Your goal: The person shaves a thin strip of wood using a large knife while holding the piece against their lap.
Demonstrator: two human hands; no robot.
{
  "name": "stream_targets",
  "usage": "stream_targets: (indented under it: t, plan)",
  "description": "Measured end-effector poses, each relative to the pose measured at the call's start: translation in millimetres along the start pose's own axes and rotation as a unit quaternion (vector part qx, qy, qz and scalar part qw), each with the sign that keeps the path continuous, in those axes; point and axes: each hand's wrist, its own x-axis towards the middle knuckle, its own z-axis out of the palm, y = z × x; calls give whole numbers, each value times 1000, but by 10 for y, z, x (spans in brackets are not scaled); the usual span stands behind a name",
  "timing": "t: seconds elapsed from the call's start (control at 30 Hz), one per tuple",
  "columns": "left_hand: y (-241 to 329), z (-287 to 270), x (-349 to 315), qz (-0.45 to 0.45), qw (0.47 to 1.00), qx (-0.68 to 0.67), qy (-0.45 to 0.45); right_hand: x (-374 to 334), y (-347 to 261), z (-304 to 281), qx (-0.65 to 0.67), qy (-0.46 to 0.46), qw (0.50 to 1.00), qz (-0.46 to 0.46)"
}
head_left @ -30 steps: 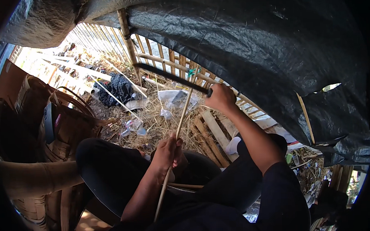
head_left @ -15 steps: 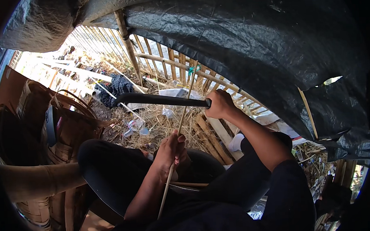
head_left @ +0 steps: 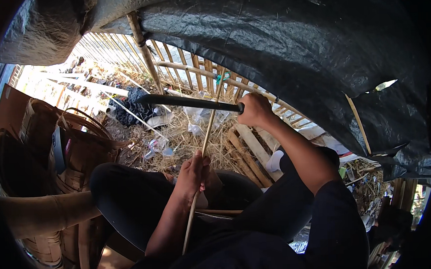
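Bamboo stick (head_left: 209,135), slanting up in front of you, looks light, springy and perhaps splintery; your left hand (head_left: 193,176) is wrapped round its middle, a sensible hold, while your right hand (head_left: 255,109) clenches the knife (head_left: 190,102)

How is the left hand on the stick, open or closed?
Closed: the left hand is curled around the stick, which shows both above and below it.
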Motion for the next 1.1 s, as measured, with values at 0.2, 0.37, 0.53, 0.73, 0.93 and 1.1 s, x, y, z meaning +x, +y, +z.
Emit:
stream_targets:
  t: [0.2,0.37,0.53,0.73,0.93,1.1]
  plan:
    - [26,33,-32,-21,1000,0,-3,-252,-243,233,30,-24,994,-100]
    - [-44,55,-60,-21,1000,0,-14,-35,-62,-16,-6,-37,999,11]
    - [-5,76,-41,-44,997,-38,-59,-50,-7,32,8,-29,999,-20]
    - [-34,78,-55,-64,994,-80,-47,-60,-46,-14,-45,-6,997,-54]
    - [-18,136,-55,-80,990,-94,-69,34,215,-19,-21,59,998,-20]
    - [18,113,-112,-86,991,-89,-49,-67,11,81,-53,27,991,-122]
